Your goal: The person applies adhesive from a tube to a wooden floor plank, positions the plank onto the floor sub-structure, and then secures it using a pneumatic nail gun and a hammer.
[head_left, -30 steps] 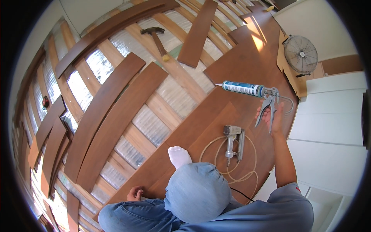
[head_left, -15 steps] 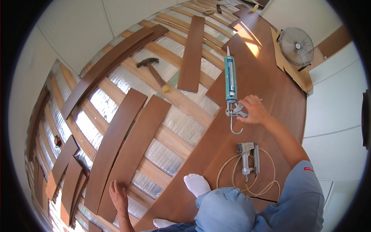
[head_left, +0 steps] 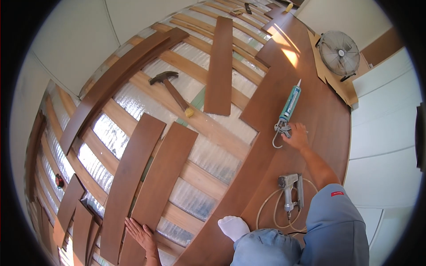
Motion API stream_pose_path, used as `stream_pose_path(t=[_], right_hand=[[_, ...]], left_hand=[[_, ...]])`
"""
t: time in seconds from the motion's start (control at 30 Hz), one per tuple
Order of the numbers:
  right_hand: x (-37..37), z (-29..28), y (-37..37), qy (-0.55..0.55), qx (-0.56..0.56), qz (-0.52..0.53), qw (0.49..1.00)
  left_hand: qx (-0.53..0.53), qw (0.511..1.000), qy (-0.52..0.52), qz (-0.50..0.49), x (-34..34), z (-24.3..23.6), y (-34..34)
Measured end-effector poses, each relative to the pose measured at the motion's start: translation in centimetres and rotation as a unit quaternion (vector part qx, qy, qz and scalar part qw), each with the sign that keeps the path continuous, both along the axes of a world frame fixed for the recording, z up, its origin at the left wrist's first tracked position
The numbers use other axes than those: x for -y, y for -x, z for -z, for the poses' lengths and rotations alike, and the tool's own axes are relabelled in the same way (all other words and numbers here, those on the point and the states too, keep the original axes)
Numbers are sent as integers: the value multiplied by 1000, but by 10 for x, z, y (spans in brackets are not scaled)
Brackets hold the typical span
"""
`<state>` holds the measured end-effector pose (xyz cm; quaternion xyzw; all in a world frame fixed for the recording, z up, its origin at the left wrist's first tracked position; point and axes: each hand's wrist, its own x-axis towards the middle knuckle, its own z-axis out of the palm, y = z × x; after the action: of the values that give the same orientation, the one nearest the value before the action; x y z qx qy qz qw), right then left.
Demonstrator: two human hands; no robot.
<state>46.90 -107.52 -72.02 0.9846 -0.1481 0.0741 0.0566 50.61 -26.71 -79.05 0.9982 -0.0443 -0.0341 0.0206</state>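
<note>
Small red-and-black object (head_left: 59, 180): among the wooden joists (head_left: 215, 127), too small to tell more.
Left hand (head_left: 142, 234): palm down and spread flat, fingers outstretched, on the near end of a brown plank.
Brown plank (head_left: 167, 175): across the joists, just beside a similar one (head_left: 135, 181) on its left.
Hammer (head_left: 175, 91): lying beyond the planks (yellowish handle end toward the person).
Caulking gun (head_left: 289, 105): over the laid floor (head_left: 326, 115), nozzle pointing away.
Nail gun (head_left: 289, 193): on that floor, nearer the person.
Right hand (head_left: 296, 136): closed around the caulking gun's handle.
</note>
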Motion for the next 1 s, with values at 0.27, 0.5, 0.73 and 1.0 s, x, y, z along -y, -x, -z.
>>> stream_pose_path(t=[0.27,0.5,0.73,1.0], right_hand=[[-2,13,27,-7,-28,12,1000],[-8,18,32,-63,-74,15,995],[-32,30,46,-75,88,24,993],[-276,37,-57,-233,36,-279,931]], left_hand=[[-47,999,7,14,10,6,40],[-72,997,32,21,42,-7,55],[-67,993,82,52,103,-3,57],[-98,968,195,125,137,-35,50]])
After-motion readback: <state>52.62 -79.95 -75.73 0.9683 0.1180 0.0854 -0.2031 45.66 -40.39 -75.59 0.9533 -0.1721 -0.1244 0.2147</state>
